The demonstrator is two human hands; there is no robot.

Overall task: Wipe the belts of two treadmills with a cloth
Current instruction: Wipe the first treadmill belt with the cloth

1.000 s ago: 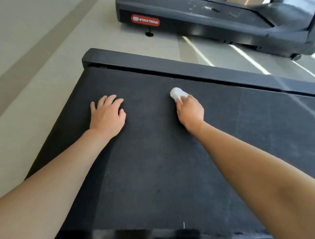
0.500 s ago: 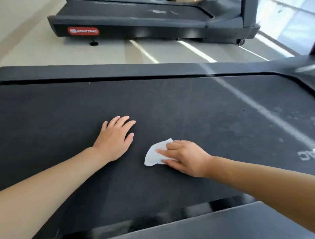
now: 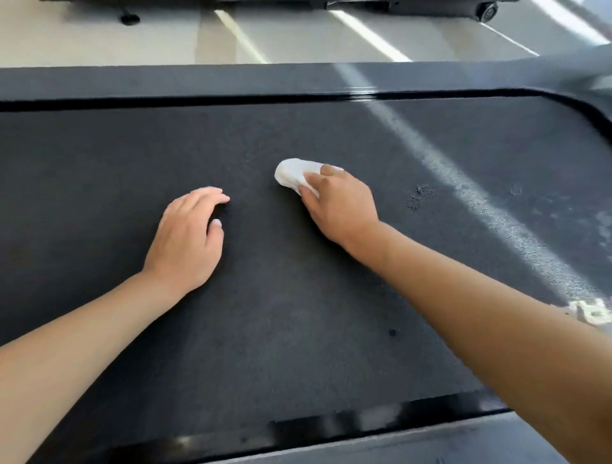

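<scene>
Head view:
Belt: the black treadmill belt (image 3: 265, 314) is filling most of the frame, with a pale streak of light crossing its right side.
Right hand: the right hand (image 3: 337, 205) is pressing on the belt, its fingers curling over and holding the white cloth (image 3: 293, 175).
Cloth: it is lying bunched on the belt, beyond mid-belt, poking out ahead of the fingers.
Left hand: the left hand (image 3: 187, 238) is resting on the belt, holding nothing, fingers loosely bent, apart from the cloth.
Dust: a small grey clump (image 3: 419, 195) is sitting on the belt, right of the right hand.
Second treadmill: its base (image 3: 231, 2) is showing at the top edge, across the floor (image 3: 132, 43).
</scene>
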